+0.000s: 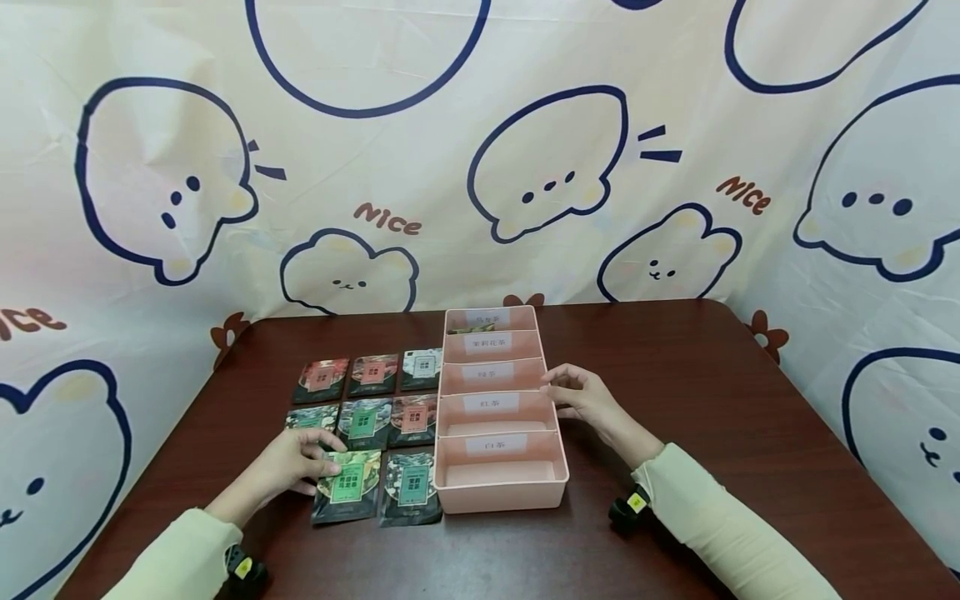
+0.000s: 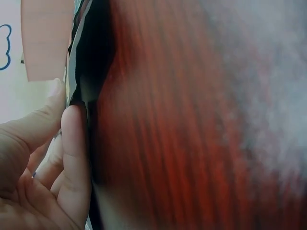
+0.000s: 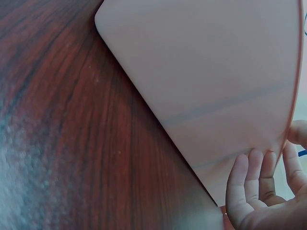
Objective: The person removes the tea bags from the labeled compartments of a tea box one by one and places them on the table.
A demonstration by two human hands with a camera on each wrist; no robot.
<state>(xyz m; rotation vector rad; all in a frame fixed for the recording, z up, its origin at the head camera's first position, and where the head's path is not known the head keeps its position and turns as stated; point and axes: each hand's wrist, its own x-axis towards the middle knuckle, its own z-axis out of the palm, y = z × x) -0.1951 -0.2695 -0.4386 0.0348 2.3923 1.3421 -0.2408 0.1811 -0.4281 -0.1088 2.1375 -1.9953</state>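
Observation:
My left hand pinches the left edge of a green-labelled tea packet in the front row. In the left wrist view, thumb and fingers lie on either side of the packet's dark edge. A pink divided box stands right of the packets, its compartments bearing white labels. My right hand grips the box's right rim. The right wrist view shows the thumb over the rim and fingers against the outer wall. Inside the farthest compartment lies a green-edged packet.
More packets lie in rows left of the box: red-labelled ones, a white-labelled one and green-labelled ones. A teal-labelled packet sits between the held packet and the box. Behind the brown table hangs a cartoon-printed cloth.

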